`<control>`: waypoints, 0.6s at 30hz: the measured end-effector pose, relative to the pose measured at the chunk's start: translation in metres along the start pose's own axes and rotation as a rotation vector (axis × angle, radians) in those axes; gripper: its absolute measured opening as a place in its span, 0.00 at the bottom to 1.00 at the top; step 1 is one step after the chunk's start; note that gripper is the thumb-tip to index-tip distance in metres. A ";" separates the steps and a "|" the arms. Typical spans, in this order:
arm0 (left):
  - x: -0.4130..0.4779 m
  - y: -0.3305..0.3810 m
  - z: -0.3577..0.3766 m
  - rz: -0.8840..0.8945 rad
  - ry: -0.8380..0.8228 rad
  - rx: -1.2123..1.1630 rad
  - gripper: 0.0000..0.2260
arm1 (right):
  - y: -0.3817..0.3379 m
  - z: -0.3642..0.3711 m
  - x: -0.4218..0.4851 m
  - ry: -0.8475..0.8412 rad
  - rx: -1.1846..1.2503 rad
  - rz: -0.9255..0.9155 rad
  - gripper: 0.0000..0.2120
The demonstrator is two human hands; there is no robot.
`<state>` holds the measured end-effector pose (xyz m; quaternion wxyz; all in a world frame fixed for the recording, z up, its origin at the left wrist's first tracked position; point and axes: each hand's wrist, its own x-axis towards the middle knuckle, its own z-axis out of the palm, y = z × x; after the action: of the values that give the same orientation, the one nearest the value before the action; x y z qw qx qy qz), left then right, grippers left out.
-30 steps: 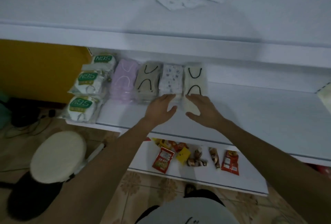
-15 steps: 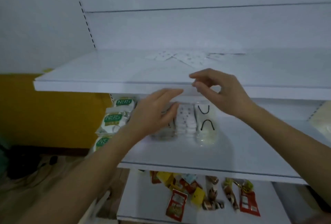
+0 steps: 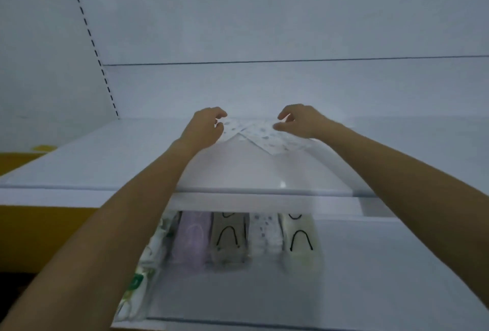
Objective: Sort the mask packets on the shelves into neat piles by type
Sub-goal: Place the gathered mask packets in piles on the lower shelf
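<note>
White spotted mask packets [image 3: 267, 136] lie fanned at centre frame, between the hands; left hand [image 3: 205, 129] and right hand [image 3: 304, 121], equally near, each pinch an outer edge.

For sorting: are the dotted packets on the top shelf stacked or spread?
Spread: packets overlap crosswise between left hand and right hand.
</note>
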<state>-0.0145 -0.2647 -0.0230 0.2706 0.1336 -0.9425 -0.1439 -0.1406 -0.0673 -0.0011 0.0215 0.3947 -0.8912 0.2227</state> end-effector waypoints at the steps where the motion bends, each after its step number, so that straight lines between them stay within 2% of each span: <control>1: 0.012 -0.005 0.002 -0.041 -0.037 0.028 0.14 | -0.003 0.003 0.012 -0.033 -0.033 0.011 0.24; 4: 0.039 -0.017 0.008 -0.148 -0.182 0.107 0.18 | -0.009 0.011 0.038 -0.215 -0.175 0.074 0.36; 6: 0.052 -0.021 0.013 -0.187 -0.243 0.149 0.20 | -0.011 0.012 0.048 -0.298 -0.173 0.099 0.39; 9: 0.068 -0.023 0.019 -0.237 -0.305 0.163 0.23 | -0.010 0.011 0.055 -0.330 -0.097 0.123 0.42; 14: 0.093 -0.023 0.022 -0.283 -0.400 0.179 0.28 | -0.002 0.004 0.063 -0.258 -0.046 0.089 0.33; 18: 0.099 -0.025 0.031 -0.281 -0.422 0.140 0.29 | 0.023 -0.038 0.067 -0.138 0.165 0.133 0.29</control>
<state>-0.1078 -0.3144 -0.0102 0.0355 0.2488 -0.9578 -0.1392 -0.2088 -0.0846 0.0388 -0.0874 0.3495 -0.8934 0.2683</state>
